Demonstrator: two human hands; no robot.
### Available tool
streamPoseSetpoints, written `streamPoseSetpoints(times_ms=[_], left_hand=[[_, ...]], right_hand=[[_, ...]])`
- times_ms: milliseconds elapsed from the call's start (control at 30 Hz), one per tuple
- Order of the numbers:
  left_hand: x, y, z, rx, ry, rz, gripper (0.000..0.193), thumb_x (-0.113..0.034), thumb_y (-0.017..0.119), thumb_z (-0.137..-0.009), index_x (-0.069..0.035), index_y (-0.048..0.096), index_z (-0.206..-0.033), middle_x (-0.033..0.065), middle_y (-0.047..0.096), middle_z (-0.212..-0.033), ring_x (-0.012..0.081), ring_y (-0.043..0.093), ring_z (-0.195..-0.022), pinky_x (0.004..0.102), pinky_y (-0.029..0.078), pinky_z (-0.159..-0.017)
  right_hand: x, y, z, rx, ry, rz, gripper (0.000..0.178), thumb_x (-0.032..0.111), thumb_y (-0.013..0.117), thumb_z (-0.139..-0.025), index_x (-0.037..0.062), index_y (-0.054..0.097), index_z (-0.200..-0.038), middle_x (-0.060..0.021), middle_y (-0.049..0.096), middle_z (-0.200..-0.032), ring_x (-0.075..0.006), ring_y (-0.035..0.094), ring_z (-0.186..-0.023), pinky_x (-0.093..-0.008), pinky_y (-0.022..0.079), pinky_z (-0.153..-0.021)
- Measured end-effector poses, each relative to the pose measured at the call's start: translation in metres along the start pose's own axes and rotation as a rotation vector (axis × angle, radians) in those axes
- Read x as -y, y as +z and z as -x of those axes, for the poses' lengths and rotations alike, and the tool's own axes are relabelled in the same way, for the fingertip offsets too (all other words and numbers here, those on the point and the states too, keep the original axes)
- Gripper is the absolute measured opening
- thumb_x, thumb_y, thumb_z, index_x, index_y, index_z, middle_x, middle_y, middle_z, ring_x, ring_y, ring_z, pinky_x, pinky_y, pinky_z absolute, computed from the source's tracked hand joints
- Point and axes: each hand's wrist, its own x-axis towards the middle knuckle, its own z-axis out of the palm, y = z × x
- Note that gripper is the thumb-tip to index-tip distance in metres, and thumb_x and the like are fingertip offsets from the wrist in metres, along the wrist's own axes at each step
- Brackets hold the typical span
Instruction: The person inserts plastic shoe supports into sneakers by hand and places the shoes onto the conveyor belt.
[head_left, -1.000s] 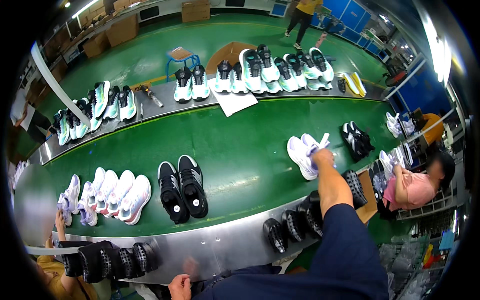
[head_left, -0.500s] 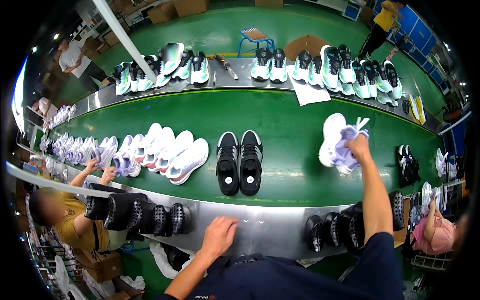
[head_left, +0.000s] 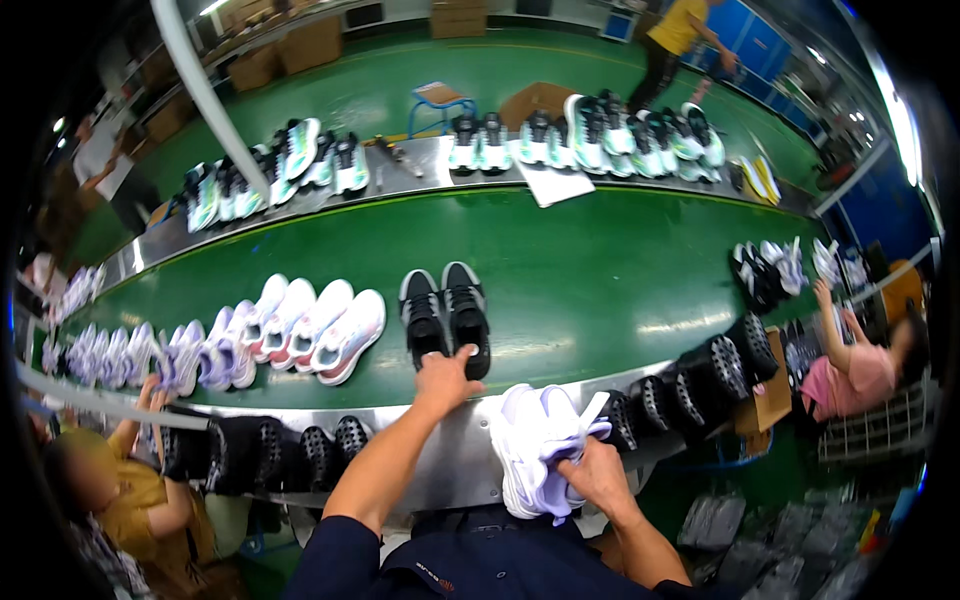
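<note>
A pair of black-and-grey sneakers (head_left: 466, 300) stands side by side on the green work surface, toes pointing away from me. My left hand (head_left: 447, 383) reaches over their heel ends, its fingers and thumb gripping at the two shoe openings. Close to my body, above the metal edge, my right hand (head_left: 600, 474) is closed on a pair of white-and-lavender sneakers (head_left: 535, 445). Its fingers go in at the ankle opening and are partly hidden there. These shoes are tilted, pressed together, with white soles facing left.
White-and-pink sneakers (head_left: 347, 333) and lavender ones line the left side. Black moulded forms (head_left: 686, 400) stand along the near metal edge on both sides. White-and-teal sneakers (head_left: 595, 140) fill the far metal ledge. Co-workers sit at left (head_left: 140, 500) and right (head_left: 860, 368).
My right hand has brought the white-and-lavender sneakers from the green surface back toward my body. My left hand has moved forward onto the black-and-grey sneakers. The view has shifted.
</note>
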Motion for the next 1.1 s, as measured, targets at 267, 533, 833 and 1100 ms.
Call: streamPoseSetpoints(times_ms=[267,533,833,1100], left_hand=[[-0.049,-0.006,-0.077,-0.146,0.17,-0.148,0.036,-0.041,0.078,-0.083,-0.007,0.075,-0.095,0.0172,0.074,-0.095,0.0352,0.073,-0.092,0.0453,0.058,-0.075],[-0.124,-0.028,-0.096,-0.036,0.279,-0.057,0.067,-0.036,0.078,-0.082,-0.01,0.053,-0.139,0.0229,0.067,-0.118,0.0399,0.064,-0.111,0.0458,0.051,-0.098],[-0.008,-0.03,0.111,-0.324,0.039,0.601,0.067,-0.021,0.08,-0.079,-0.004,0.054,-0.139,0.0166,0.066,-0.12,0.0289,0.064,-0.106,0.0406,0.054,-0.082],[-0.078,0.019,0.077,-0.061,0.466,0.144,0.061,-0.018,0.083,-0.073,0.0,0.059,-0.126,0.0189,0.067,-0.103,0.0394,0.063,-0.098,0.045,0.051,-0.087]], right_hand=[[-0.006,0.023,0.049,-0.006,0.183,0.004,0.044,0.028,0.07,-0.078,-0.008,0.063,-0.104,-0.0319,0.069,-0.09,-0.0492,0.067,-0.086,-0.0554,0.053,-0.082],[0.008,0.047,0.002,-0.161,-0.096,0.052,0.029,0.02,0.067,-0.083,-0.0045,0.061,-0.096,-0.0267,0.067,-0.089,-0.0472,0.067,-0.081,-0.0567,0.053,-0.074],[0.028,0.085,-0.026,0.066,-0.248,0.049,0.034,0.022,0.069,-0.086,-0.0062,0.058,-0.102,-0.0294,0.068,-0.09,-0.0474,0.067,-0.084,-0.056,0.053,-0.077],[-0.022,0.073,-0.021,-0.248,-0.273,0.033,0.035,0.018,0.067,-0.087,-0.0008,0.056,-0.115,-0.0249,0.061,-0.106,-0.0442,0.063,-0.095,-0.0532,0.051,-0.083]])
